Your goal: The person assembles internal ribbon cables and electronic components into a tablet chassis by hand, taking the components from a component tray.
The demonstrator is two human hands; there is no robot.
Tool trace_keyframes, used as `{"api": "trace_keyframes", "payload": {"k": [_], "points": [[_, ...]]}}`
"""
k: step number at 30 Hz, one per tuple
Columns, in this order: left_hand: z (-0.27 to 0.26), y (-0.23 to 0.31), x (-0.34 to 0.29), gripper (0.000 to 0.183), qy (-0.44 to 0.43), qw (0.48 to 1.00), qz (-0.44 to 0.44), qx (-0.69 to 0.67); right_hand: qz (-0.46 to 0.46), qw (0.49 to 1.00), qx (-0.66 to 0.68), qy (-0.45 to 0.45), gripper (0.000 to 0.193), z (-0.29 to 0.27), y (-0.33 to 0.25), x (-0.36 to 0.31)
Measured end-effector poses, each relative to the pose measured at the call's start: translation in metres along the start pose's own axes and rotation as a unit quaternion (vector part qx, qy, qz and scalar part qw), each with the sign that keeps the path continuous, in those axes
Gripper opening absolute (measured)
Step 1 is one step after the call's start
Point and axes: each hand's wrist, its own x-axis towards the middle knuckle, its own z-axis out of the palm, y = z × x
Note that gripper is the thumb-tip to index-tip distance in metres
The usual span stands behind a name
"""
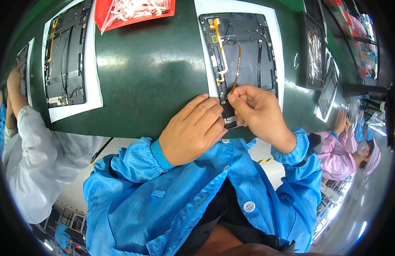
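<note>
Right hand (259,112) pinching an orange flex cable (237,68) over an open tablet chassis (242,51), left hand (193,130) curled, pressing the chassis's near end, green worktop's (150,72) near edge.

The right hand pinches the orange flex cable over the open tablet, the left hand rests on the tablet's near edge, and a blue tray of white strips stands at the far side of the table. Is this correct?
Not quite: the tray is red, not blue, as the head view shows. The rest stands: the right hand pinches the orange flex cable over the open tablet, the left hand rests on the tablet's near edge, and the tray holds white strips at the far side of the table.
</note>
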Motion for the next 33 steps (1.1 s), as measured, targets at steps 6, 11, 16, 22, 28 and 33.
{"api": "trace_keyframes", "payload": {"k": [6, 11, 16, 22, 28, 33], "points": [[-0.001, 0.001, 0.000, 0.037, -0.008, 1.000, -0.003, 0.005, 0.004, 1.000, 0.009, -0.003, 0.014, 0.000, -0.002, 0.001], [-0.001, 0.002, 0.000, 0.037, -0.012, 1.000, -0.005, 0.008, 0.010, 1.000, 0.020, -0.001, 0.013, 0.001, -0.001, 0.001], [-0.003, 0.003, 0.002, 0.038, -0.018, 0.999, 0.002, 0.027, -0.009, 1.000, 0.022, -0.002, 0.014, 0.002, 0.000, 0.000], [-0.003, 0.001, 0.002, 0.038, -0.027, 0.999, -0.003, 0.018, -0.014, 0.998, 0.020, -0.060, 0.013, -0.004, 0.000, 0.000], [-0.002, 0.000, 0.001, 0.038, -0.022, 1.000, -0.006, 0.011, -0.039, 0.993, -0.004, -0.107, 0.014, -0.012, 0.006, 0.005], [-0.003, 0.002, 0.003, 0.038, -0.023, 1.000, -0.008, 0.007, 0.041, 0.970, 0.109, -0.215, 0.012, -0.025, -0.004, 0.010]]}}
